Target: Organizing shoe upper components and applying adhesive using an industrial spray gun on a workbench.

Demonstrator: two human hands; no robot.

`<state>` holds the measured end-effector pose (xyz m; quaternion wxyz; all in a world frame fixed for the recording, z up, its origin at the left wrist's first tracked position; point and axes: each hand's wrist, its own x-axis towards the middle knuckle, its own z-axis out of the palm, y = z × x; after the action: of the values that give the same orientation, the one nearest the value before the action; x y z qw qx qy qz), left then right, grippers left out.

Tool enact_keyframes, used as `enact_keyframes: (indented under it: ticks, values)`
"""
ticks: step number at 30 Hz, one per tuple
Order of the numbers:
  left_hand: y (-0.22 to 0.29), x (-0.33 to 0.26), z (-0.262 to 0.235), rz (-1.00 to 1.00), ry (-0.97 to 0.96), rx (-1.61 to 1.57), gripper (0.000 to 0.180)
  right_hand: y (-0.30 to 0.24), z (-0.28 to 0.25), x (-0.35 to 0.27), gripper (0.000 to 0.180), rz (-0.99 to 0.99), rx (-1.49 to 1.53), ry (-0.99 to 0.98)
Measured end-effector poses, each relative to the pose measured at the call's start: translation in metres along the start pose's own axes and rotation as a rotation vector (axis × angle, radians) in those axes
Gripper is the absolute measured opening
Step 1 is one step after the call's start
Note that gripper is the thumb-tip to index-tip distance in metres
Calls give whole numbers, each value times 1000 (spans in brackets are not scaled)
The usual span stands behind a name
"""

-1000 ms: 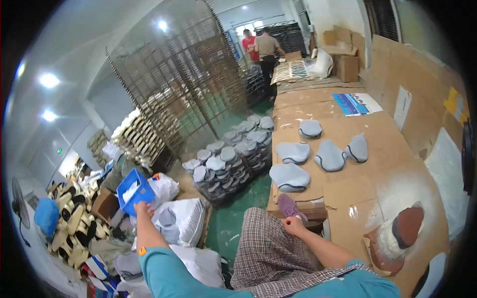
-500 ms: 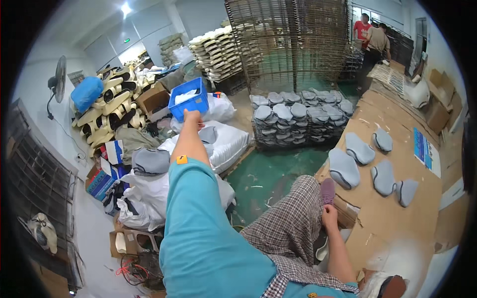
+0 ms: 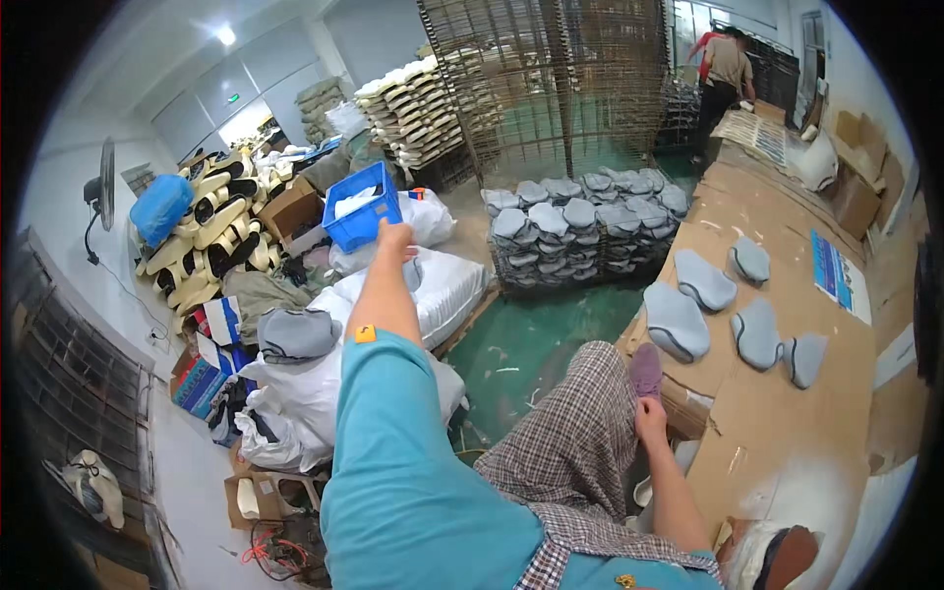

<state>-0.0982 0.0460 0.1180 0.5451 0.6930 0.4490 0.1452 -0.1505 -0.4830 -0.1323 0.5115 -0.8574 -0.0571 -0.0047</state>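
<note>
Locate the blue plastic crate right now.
In the head view, the blue plastic crate is upper left of centre, at the fingertips of the outstretched left hand, above the white sacks and right of the stacked shoe soles.

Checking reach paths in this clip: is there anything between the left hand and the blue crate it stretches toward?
Nothing visible stands between them. The left hand is already at the lower right edge of the blue crate, which sits above the white sacks. Whether the fingers grip the rim cannot be told.

Blue crate [image 3: 362, 208], teal sleeve [image 3: 413, 462], checked trousers [image 3: 570, 442] (brown-white), grey insoles [image 3: 675, 321], green floor [image 3: 531, 339].
</note>
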Motion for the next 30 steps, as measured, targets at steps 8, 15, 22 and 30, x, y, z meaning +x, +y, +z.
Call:
enact_keyframes:
  ticks: [8,15,22,30]
  values:
    - [-56,-98,184,378,-464,-148,58,12,10,2,12,-41,21,-64]
    - [-103,-218,302,678,-618,169,69,19,16,10,10,-88,53,-22]
    - [-111,-204,297,659,-497,460,68,17,15,-3,16,68,65,-77]
    - [-112,-210,292,676,-438,498,68,15,14,19,16,77,81,-14]
